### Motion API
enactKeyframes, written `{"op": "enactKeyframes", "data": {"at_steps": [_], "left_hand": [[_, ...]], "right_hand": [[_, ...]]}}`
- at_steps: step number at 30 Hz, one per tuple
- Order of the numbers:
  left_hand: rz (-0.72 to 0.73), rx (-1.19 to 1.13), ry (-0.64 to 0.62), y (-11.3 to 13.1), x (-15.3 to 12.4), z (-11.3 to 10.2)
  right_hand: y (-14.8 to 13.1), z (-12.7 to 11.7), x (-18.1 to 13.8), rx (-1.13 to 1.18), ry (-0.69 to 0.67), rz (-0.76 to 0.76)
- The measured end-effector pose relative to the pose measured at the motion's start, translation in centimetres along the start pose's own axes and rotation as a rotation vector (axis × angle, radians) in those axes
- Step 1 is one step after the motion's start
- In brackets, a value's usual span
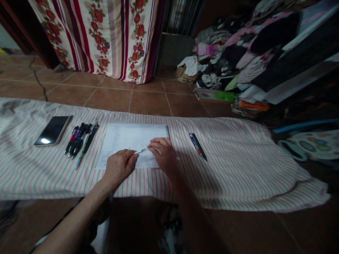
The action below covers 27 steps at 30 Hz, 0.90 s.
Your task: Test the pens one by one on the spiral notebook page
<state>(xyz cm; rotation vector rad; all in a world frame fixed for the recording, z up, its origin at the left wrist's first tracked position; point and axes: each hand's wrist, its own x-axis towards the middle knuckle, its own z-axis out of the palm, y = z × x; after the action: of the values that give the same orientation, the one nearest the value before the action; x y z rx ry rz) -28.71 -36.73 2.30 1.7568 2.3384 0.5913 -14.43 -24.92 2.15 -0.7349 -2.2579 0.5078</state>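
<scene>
A spiral notebook lies open on a striped cloth. Both my hands rest on its lower edge and share a thin white pen. My left hand pinches one end with closed fingers. My right hand has its fingers curled on the other end. A row of several pens lies left of the notebook, and two more pens lie to its right. A dark phone sits at the far left, screen up.
The cloth covers a low surface over a brown tiled floor. A floral striped curtain hangs at the back. A heap of clothes and boxes fills the back right. A patterned object lies at the right edge.
</scene>
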Motion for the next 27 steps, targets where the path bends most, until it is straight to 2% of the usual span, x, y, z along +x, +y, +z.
{"op": "enactKeyframes", "data": {"at_steps": [15,27], "left_hand": [[0.048,0.043,0.031,-0.07,-0.08,0.19],[0.074,0.115,0.035,-0.04,-0.16,0.17]], "right_hand": [[0.03,0.29,-0.06,-0.019,-0.067,0.013],[0.35,0.65,-0.19,-0.050,-0.091,-0.037]]}}
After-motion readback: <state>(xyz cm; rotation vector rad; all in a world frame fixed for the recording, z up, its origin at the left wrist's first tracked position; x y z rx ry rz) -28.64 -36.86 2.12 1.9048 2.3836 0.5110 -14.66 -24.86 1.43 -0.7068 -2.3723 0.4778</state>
